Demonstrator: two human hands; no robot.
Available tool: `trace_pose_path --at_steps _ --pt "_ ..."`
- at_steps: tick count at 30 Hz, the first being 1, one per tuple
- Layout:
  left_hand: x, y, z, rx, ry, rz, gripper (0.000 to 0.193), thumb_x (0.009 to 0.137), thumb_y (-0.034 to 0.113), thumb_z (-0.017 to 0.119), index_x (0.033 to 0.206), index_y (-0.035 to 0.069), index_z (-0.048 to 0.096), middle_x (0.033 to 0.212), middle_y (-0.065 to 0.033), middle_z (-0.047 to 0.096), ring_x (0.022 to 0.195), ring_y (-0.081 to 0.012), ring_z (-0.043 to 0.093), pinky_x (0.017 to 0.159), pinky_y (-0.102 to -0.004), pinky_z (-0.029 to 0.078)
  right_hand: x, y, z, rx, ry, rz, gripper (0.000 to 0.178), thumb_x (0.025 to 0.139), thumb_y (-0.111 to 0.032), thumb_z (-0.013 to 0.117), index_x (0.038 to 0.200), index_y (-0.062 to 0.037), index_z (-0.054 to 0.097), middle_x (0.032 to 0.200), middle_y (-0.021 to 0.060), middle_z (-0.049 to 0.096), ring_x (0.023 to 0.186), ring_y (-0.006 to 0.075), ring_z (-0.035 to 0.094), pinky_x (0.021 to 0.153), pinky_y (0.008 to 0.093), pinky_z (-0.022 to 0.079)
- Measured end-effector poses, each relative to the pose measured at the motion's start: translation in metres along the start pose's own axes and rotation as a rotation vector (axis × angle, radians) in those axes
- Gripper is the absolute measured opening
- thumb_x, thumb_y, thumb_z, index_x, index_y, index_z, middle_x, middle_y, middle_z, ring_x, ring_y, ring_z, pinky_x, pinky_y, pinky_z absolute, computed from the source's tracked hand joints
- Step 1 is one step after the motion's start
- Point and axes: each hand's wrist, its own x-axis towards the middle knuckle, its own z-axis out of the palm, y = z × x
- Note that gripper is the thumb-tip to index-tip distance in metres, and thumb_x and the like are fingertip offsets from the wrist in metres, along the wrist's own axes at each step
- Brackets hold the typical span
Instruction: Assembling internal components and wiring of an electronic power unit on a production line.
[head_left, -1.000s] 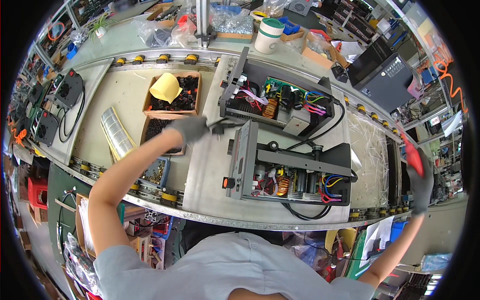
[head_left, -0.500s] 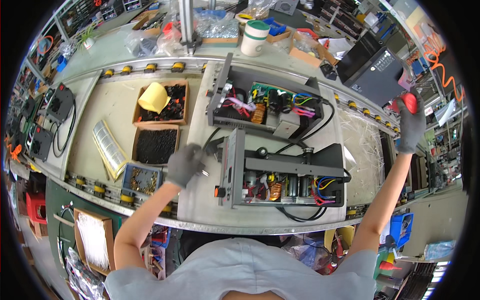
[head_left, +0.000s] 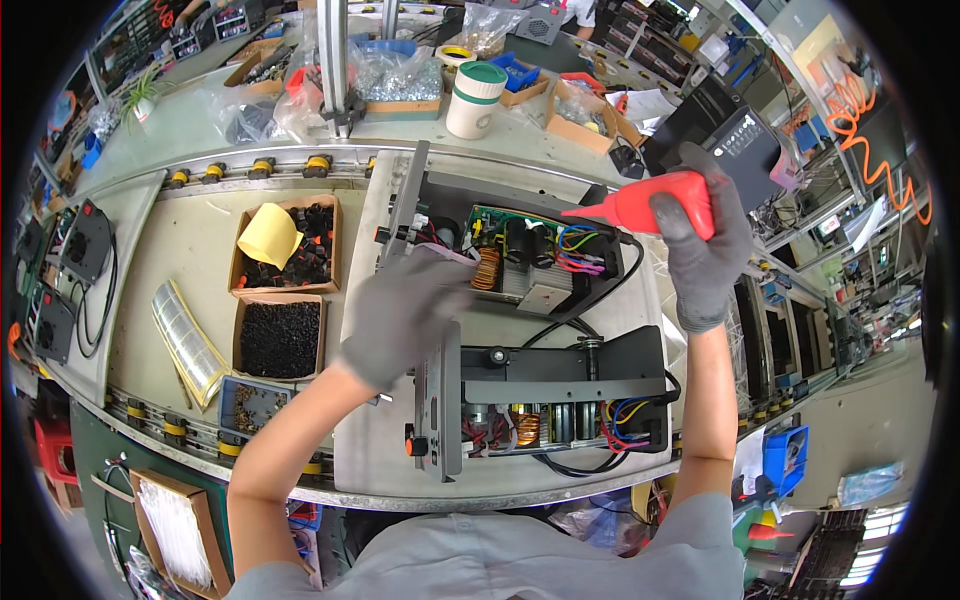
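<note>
My right hand, in a grey glove, is closed round a red squeeze bottle. The bottle's thin nozzle points left, above the far open grey metal case. Inside that case are a green circuit board, a copper coil and coloured wires. My left hand, also gloved, reaches over the left end of the far case, by its front panel. Motion smears its fingers, so what they hold cannot be made out. A small shiny metal bit shows beneath the left wrist. The near open case stands closer to me, with similar parts inside.
Left of the cases are a carton of black parts under yellow paper, a carton of small black pieces, a blue-grey tray of small screws and a curved label sheet. Behind stand a white cup with a green lid and a metal post.
My right hand has brought the red bottle from the far right to above the far case. My left hand has moved forward and right to that case's panel. The view has shifted slightly.
</note>
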Motion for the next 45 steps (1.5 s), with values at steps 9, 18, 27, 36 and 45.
trace_pose_path --at_steps 9,18,27,36,45 --pt "0.091 0.019 0.077 -0.056 -0.739 0.181 0.043 0.088 0.018 0.052 0.130 0.013 0.046 0.127 -0.0098 0.054 0.094 -0.0300 0.063 0.073 -0.0392 0.052 0.011 -0.004 0.018 -0.272 -0.110 0.001 0.041 0.078 -0.020 0.073 0.113 -0.0017 0.061 0.101 0.0063 0.064 0.088 0.0124 0.059 0.083 0.0276 0.048" --pt "0.083 0.004 0.085 -0.213 -0.594 0.291 0.049 0.087 0.014 0.050 0.136 0.013 0.041 0.125 -0.0111 0.055 0.053 -0.0219 0.060 0.067 -0.0361 0.053 0.008 0.005 0.030 -0.331 -0.165 -0.024 0.037 0.074 -0.023 0.077 0.104 -0.0068 0.064 0.093 0.0102 0.064 0.082 0.0241 0.065 0.073 0.0312 0.051" --pt "0.079 0.001 0.064 -0.316 -0.547 0.247 0.039 0.088 0.015 0.055 0.126 0.009 0.052 0.119 -0.0105 0.060 0.085 -0.0198 0.065 0.078 -0.0308 0.052 0.007 0.008 0.031 -0.370 -0.156 -0.023 0.035 0.075 -0.024 0.075 0.104 -0.0085 0.064 0.094 0.0102 0.064 0.083 0.0260 0.065 0.072 0.0333 0.051" --pt "0.006 -0.065 -0.022 -0.371 0.349 -0.156 0.043 0.088 0.034 0.063 0.112 -0.001 0.058 0.099 -0.0122 0.060 0.087 -0.0200 0.061 0.076 -0.0298 0.050 0.016 -0.015 0.046 0.073 0.000 0.096 0.033 0.079 -0.019 0.071 0.105 0.0000 0.063 0.095 0.0070 0.065 0.086 0.0114 0.060 0.080 0.0267 0.047" --pt "-0.038 -0.113 0.004 -0.242 -0.007 -0.214 0.075 0.085 0.055 0.057 0.135 0.003 0.038 0.130 -0.0222 0.046 0.114 -0.0380 0.052 0.093 -0.0395 0.044 0.023 -0.037 0.134 -0.283 -0.423 -0.392 0.033 0.073 -0.026 0.075 0.101 -0.0107 0.065 0.082 0.0069 0.063 0.068 0.0260 0.062 0.061 0.0330 0.049"
